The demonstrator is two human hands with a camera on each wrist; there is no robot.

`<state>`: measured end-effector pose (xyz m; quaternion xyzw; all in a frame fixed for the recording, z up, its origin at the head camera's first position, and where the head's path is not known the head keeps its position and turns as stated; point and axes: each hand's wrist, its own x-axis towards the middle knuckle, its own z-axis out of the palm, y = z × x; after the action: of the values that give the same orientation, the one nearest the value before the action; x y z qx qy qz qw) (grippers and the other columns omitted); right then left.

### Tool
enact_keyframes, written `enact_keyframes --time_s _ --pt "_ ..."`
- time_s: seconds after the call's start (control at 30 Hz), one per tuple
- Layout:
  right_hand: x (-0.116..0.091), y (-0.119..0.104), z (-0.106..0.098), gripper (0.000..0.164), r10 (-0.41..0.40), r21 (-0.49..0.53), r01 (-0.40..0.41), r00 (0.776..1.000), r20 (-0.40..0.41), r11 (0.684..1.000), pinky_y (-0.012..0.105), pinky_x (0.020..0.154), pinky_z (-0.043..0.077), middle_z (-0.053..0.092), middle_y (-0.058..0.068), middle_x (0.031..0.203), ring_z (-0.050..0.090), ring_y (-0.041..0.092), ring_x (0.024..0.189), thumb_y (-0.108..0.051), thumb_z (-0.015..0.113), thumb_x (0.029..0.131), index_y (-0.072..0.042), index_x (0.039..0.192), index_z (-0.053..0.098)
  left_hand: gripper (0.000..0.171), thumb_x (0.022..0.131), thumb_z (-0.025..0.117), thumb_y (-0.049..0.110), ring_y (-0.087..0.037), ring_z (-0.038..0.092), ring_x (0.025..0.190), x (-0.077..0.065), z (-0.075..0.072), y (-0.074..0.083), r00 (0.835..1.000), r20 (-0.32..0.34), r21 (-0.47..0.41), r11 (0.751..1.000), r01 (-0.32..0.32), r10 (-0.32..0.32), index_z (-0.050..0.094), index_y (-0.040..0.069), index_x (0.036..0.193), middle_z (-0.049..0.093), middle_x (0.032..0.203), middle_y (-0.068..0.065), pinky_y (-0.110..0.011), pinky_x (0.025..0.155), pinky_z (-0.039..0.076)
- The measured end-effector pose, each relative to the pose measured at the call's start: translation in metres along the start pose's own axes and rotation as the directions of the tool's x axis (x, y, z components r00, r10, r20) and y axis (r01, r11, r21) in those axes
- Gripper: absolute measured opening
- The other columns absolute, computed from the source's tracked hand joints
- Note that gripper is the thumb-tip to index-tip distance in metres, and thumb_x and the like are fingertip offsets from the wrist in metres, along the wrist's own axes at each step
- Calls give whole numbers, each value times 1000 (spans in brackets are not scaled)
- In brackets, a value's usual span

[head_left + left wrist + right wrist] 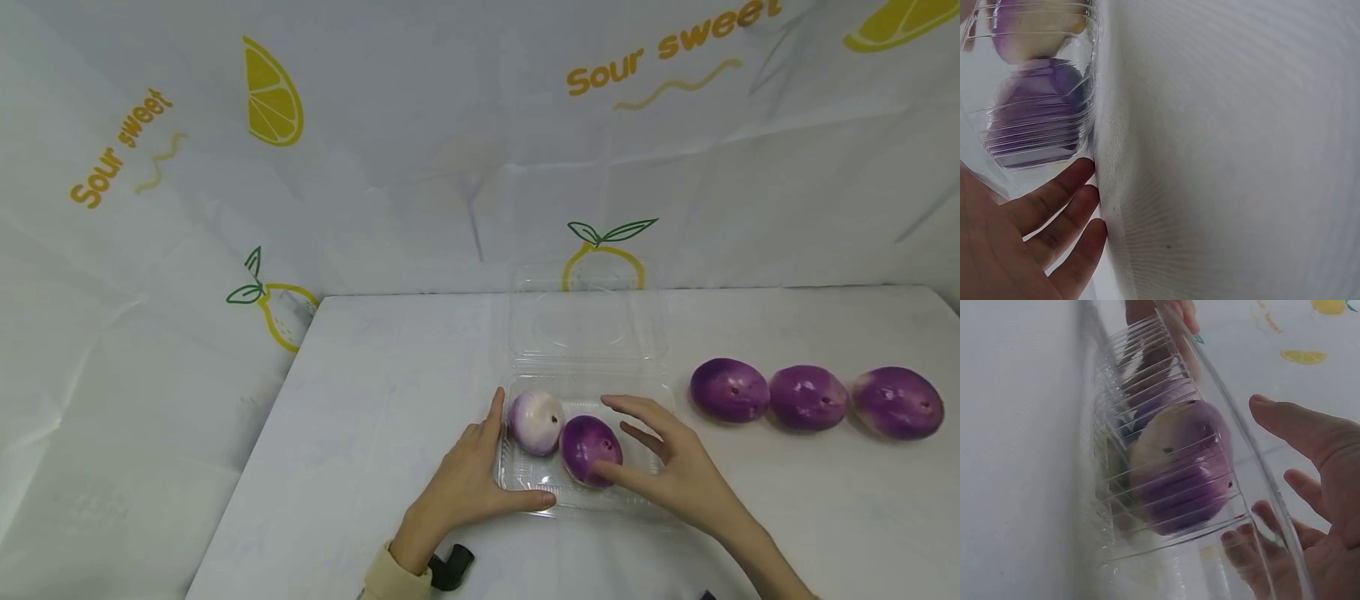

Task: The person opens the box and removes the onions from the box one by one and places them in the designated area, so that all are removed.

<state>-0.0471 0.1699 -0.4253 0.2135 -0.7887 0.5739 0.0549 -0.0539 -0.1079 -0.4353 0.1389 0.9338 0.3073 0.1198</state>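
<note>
A clear plastic clamshell box [585, 497] lies opened on the table, its lid [587, 325] folded back. Inside sit two glossy oval fruits of unclear kind: a mostly white one [536, 422] at left and a purple one [591, 451] beside it. My left hand [468, 479] rests along the box's left side, fingers straight, thumb at the front edge. My right hand [671, 462] is spread over the box's right part, its thumb overlapping the purple fruit; the other fingers stand apart from it. In the right wrist view, a fruit [1182, 469] shows through the ribbed wall.
To the right of the box, three similar purple fruits [729, 390] lie in a row on the white table [360, 417]. A small black object [452, 568] is by the left wrist. Behind the table hangs a white cloth [420, 167] printed with lemons.
</note>
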Motion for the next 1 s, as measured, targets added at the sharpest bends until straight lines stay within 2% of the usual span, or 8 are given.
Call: enact_keyframes --time_s 0.2,0.33,0.43,0.57,0.77,0.87,1.0 --pt "2 2 4 75 7 -105 -5 1000 19 994 10 103 47 59 -14 135 48 -11 130 -5 92 72 -10 140 59 140 65 81 76 -29 52 138 0 0 0 1000 -2 7 1000 -9 9 -1 24 166 47 158 -15 -52 111 48" --pt "3 2 4 75 27 -162 -21 999 34 987 12 102 48 61 -4 136 45 -15 129 -12 93 71 -10 139 61 140 66 81 76 -30 51 139 0 -1 0 1000 -2 5 1000 -15 15 -1 23 166 45 160 -15 -53 112 47" --pt "3 2 5 77 49 -205 -37 997 52 978 24 101 55 60 4 137 42 -17 129 -19 94 72 -10 140 60 140 66 81 75 -30 51 140 0 -1 0 1000 -4 5 1000 -19 19 -1 21 166 44 161 -14 -54 112 47" --pt "3 4 6 80 61 -238 -41 995 74 970 45 97 56 59 5 139 39 -19 129 -24 94 72 -9 142 59 140 66 81 75 -30 50 141 0 -1 0 1000 -2 6 1000 -21 21 -1 21 166 44 161 -13 -54 112 46" --pt "2 5 7 81 57 -233 -37 995 80 972 48 95 57 58 7 138 38 -20 128 -26 95 71 -7 141 59 141 66 81 75 -29 52 139 0 -2 1 1000 -3 10 1000 -22 22 -1 20 166 45 160 -13 -53 112 47" --pt "2 5 8 81 58 -229 -37 995 86 973 47 94 58 59 8 138 43 -13 128 -27 95 71 -7 141 59 141 66 81 75 -29 52 139 1 -2 1 1000 -3 13 1000 -24 24 -1 20 166 45 160 -13 -53 112 47" --pt "2 4 8 82 59 -232 -36 994 93 972 45 92 60 59 12 137 53 7 128 -28 95 70 -5 140 59 141 66 81 75 -29 51 139 1 -1 1 1000 -3 12 1000 -25 25 -1 20 166 44 161 -13 -53 112 47"
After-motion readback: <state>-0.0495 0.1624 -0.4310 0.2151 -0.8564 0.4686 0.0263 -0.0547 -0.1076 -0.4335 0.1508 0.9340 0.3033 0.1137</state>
